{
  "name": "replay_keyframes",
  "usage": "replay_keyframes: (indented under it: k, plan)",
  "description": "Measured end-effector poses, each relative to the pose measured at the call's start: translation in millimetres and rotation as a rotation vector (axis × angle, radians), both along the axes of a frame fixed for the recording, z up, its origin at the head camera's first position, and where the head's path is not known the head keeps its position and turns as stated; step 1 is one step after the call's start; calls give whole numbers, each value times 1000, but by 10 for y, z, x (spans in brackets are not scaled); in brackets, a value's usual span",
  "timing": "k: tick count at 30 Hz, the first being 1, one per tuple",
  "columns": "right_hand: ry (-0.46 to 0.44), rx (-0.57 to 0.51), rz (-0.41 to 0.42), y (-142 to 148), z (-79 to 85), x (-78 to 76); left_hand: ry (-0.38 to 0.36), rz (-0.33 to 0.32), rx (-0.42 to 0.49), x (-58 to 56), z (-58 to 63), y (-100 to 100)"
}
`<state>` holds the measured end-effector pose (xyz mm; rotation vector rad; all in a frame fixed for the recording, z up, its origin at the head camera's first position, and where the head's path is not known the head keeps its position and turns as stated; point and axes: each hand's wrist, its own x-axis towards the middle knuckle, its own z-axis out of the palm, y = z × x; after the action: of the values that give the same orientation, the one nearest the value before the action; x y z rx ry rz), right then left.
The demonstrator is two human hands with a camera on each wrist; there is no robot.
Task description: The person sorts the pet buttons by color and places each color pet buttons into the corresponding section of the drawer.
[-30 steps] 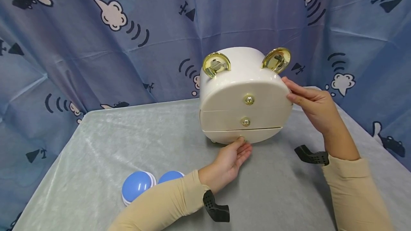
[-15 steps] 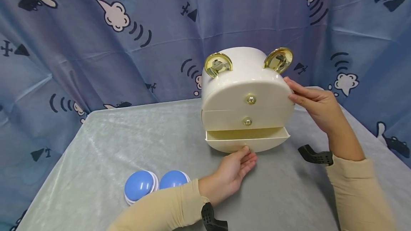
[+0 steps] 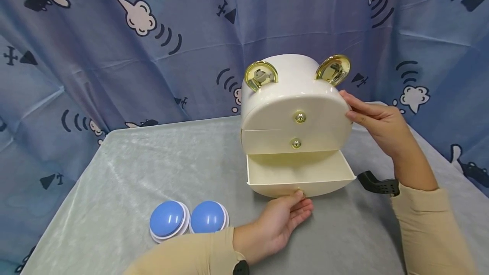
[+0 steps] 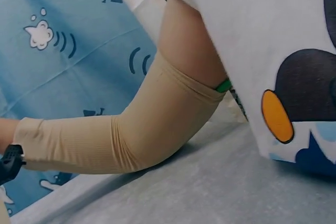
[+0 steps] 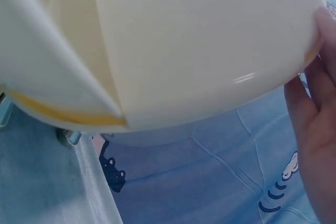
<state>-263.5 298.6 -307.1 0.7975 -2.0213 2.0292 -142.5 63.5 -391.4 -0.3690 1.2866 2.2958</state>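
Observation:
A rounded white drawer box (image 3: pixel 286 105) with gold ear-shaped pieces on top stands on the table in the head view. Its bottom drawer (image 3: pixel 299 169) is pulled well out and its visible inside holds nothing. My left hand (image 3: pixel 275 224) pinches the small knob on that drawer's front, thumb on top; the hand mostly hides the knob. My right hand (image 3: pixel 382 124) holds the box's right side, thumb at the front edge. In the right wrist view, fingers of the right hand (image 5: pixel 320 124) lie along the box's curved edge. The left wrist view does not show the left hand.
Two blue domed, white-rimmed round objects (image 3: pixel 167 220) sit side by side left of my left forearm. A grey cloth (image 3: pixel 172 160) covers the table. Behind it hangs a blue patterned curtain (image 3: pixel 198 20). Two upper drawers with gold knobs (image 3: pixel 299 117) are closed.
The bottom drawer has come out from nearly closed to well open, as my left hand drew its knob toward me. My right hand has stayed on the box's side.

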Motion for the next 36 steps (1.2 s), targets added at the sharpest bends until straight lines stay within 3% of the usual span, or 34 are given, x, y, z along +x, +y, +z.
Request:
replay_keyframes:
  k: [17,36]
  plan:
    - [15,-12,19,10,-32,-16,-16,-70,-7,263,-51,-25]
    - [36,-45,58,-2,-18,-7,-33,-125,6,414,-79,-41]
